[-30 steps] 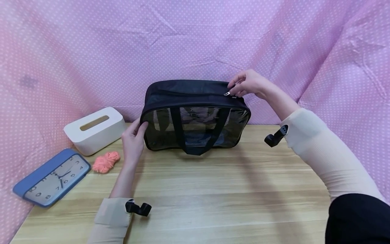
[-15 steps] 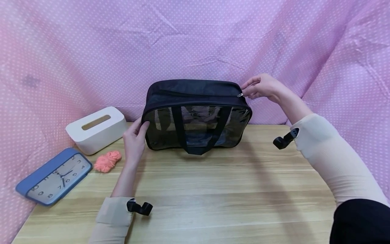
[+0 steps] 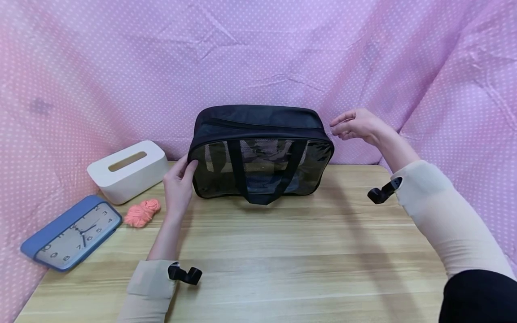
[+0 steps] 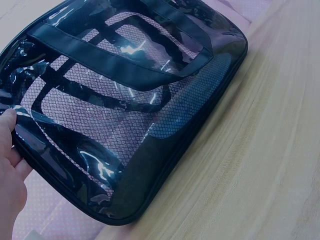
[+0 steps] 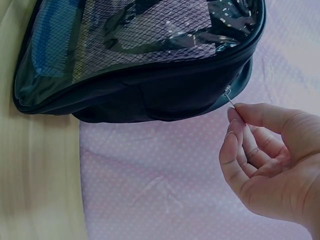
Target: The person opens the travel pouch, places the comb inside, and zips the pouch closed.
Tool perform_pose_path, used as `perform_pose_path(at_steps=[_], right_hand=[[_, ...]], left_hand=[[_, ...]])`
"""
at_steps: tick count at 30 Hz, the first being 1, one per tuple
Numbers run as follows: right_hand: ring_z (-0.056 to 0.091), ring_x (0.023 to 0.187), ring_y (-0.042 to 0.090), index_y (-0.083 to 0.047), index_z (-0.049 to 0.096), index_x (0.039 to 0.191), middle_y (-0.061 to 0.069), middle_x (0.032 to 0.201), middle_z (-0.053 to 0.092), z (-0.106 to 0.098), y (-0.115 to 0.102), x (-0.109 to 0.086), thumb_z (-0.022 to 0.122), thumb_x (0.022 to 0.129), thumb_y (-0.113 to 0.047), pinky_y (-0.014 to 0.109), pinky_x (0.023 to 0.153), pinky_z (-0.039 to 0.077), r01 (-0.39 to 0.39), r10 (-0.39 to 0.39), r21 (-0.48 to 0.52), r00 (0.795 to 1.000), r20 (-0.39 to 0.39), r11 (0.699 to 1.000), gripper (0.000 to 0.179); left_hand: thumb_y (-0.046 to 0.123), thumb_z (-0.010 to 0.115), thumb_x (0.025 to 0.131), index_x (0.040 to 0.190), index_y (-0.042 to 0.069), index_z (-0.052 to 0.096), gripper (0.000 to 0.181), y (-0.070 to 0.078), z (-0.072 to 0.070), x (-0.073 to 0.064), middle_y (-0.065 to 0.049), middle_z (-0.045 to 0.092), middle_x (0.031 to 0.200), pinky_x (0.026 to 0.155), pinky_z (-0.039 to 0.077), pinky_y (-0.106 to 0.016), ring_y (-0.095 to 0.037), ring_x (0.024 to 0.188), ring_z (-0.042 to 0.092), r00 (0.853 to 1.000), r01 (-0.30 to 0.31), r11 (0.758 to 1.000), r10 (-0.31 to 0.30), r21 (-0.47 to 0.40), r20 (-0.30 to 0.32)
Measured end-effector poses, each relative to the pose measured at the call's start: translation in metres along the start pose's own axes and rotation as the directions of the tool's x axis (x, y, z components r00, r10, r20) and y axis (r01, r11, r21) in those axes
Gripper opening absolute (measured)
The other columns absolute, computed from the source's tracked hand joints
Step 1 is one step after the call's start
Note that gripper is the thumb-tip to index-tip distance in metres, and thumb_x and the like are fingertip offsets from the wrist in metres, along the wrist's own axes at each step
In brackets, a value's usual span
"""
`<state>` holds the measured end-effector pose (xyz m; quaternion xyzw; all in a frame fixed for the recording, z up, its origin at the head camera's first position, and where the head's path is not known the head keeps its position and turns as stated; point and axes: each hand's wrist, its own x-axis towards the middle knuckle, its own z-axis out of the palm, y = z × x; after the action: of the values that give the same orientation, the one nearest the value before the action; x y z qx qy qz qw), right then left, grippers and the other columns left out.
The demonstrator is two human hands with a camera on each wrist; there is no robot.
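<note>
A black bag (image 3: pixel 258 121) with a see-through front panel stands upright at the table's back edge, its strap handle (image 3: pixel 264 198) hanging down in front. My left hand (image 3: pixel 177 184) grips the bag's left side edge, thumb on the front and the other fingers behind it. At the bag's right end, my right hand (image 3: pixel 357 125) pinches the zipper pull (image 5: pixel 231 100) between thumb and forefinger, plain in the right wrist view. The zipper slider sits at that end of the bag, and the zipper line along the top looks closed. Dark mesh shows through the clear panel (image 4: pixel 90 110).
To the left stand a white tissue box (image 3: pixel 129 170) with a slot on top, a coral yarn bundle (image 3: pixel 142 213) and a blue clock (image 3: pixel 76 233) lying tilted against the curtain. A pink dotted curtain (image 3: pixel 258 54) hangs behind the wooden table (image 3: pixel 282 260).
My right hand has drawn the zipper pull rightward along the bag's top and down round its right end. The left hand keeps its grip on the left edge.
</note>
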<state>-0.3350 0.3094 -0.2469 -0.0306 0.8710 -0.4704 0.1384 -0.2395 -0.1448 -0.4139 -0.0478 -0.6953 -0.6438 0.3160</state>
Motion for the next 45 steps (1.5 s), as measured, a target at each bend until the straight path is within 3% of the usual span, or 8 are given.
perform_pose_path(at_steps=[6, 11, 17, 23, 31, 38, 45], right_hand=[[0.065, 0.075, 0.007, -0.019, 0.073, 0.101, -0.009, 0.083, 0.072, 0.000, 0.016, 0.003, 0.070, 0.097, -0.010, 0.021, 0.075, 0.058, -0.022, 0.023, 0.036, 1.000, -0.001, 0.999, 0.010], [0.066, 0.077, 0.006, -0.011, 0.072, 0.110, -0.010, 0.083, 0.071, 0.003, 0.025, 0.005, 0.069, 0.097, -0.008, 0.021, 0.075, 0.059, -0.020, 0.020, 0.070, 1.000, 0.003, 0.997, 0.013], [0.066, 0.076, 0.007, -0.004, 0.069, 0.119, -0.012, 0.081, 0.072, 0.008, 0.037, 0.008, 0.071, 0.096, -0.009, 0.022, 0.075, 0.059, -0.015, 0.016, 0.019, 1.000, -0.026, 1.000, 0.024], [0.064, 0.073, 0.007, -0.013, 0.071, 0.103, -0.011, 0.076, 0.069, 0.016, 0.053, 0.010, 0.067, 0.097, -0.005, 0.021, 0.072, 0.059, -0.036, 0.037, 0.061, 0.999, -0.009, 0.997, 0.011], [0.064, 0.072, 0.006, -0.015, 0.068, 0.102, -0.011, 0.077, 0.069, 0.027, 0.067, 0.015, 0.062, 0.098, 0.002, 0.020, 0.069, 0.057, -0.061, 0.058, 0.157, 0.998, 0.021, 0.986, 0.018], [0.066, 0.070, 0.005, -0.026, 0.068, 0.083, -0.010, 0.076, 0.068, 0.036, 0.073, 0.016, 0.056, 0.101, 0.003, 0.019, 0.070, 0.057, -0.071, 0.055, 0.232, 0.996, 0.076, 0.970, 0.036], [0.065, 0.071, 0.004, -0.026, 0.068, 0.083, -0.011, 0.075, 0.069, 0.037, 0.076, 0.014, 0.055, 0.102, 0.001, 0.018, 0.071, 0.057, -0.060, 0.040, 0.274, 0.996, 0.078, 0.960, 0.036]], left_hand=[[0.012, 0.066, 0.100, 0.123, 0.005, 0.075, 0.025, -0.001, 0.000, 0.000, 0.020, 0.072, 0.110, 0.091, 0.053, -0.012, 0.005, 0.101, 0.068, 1.000, 0.004, 1.000, -0.004, -0.005, -0.002], [0.012, 0.067, 0.100, 0.123, 0.004, 0.075, 0.025, -0.001, 0.000, 0.000, 0.027, 0.071, 0.107, 0.090, 0.053, -0.011, 0.002, 0.100, 0.069, 1.000, 0.005, 1.000, -0.005, -0.010, -0.003], [0.007, 0.065, 0.100, 0.123, 0.005, 0.075, 0.025, -0.001, 0.000, -0.001, 0.017, 0.073, 0.112, 0.092, 0.053, -0.012, 0.008, 0.100, 0.067, 1.000, 0.008, 1.000, -0.008, -0.003, -0.004], [0.018, 0.068, 0.100, 0.123, 0.008, 0.076, 0.026, 0.000, 0.000, -0.001, -0.001, 0.075, 0.118, 0.091, 0.053, -0.012, 0.005, 0.100, 0.068, 1.000, 0.023, 1.000, -0.023, 0.018, -0.005], [0.015, 0.068, 0.100, 0.124, 0.006, 0.075, 0.026, 0.000, -0.001, -0.001, 0.017, 0.072, 0.111, 0.090, 0.053, -0.011, 0.001, 0.100, 0.069, 1.000, 0.009, 1.000, -0.009, -0.005, -0.005], [0.014, 0.067, 0.100, 0.124, 0.006, 0.075, 0.026, 0.003, -0.004, -0.004, -0.013, 0.074, 0.123, 0.091, 0.053, -0.011, 0.006, 0.100, 0.067, 1.000, 0.011, 1.000, -0.011, 0.017, -0.010], [0.013, 0.066, 0.101, 0.125, 0.005, 0.074, 0.026, 0.000, -0.002, 0.001, -0.018, 0.073, 0.123, 0.089, 0.052, -0.010, 0.008, 0.098, 0.066, 0.999, 0.032, 0.999, -0.032, 0.005, 0.007]])
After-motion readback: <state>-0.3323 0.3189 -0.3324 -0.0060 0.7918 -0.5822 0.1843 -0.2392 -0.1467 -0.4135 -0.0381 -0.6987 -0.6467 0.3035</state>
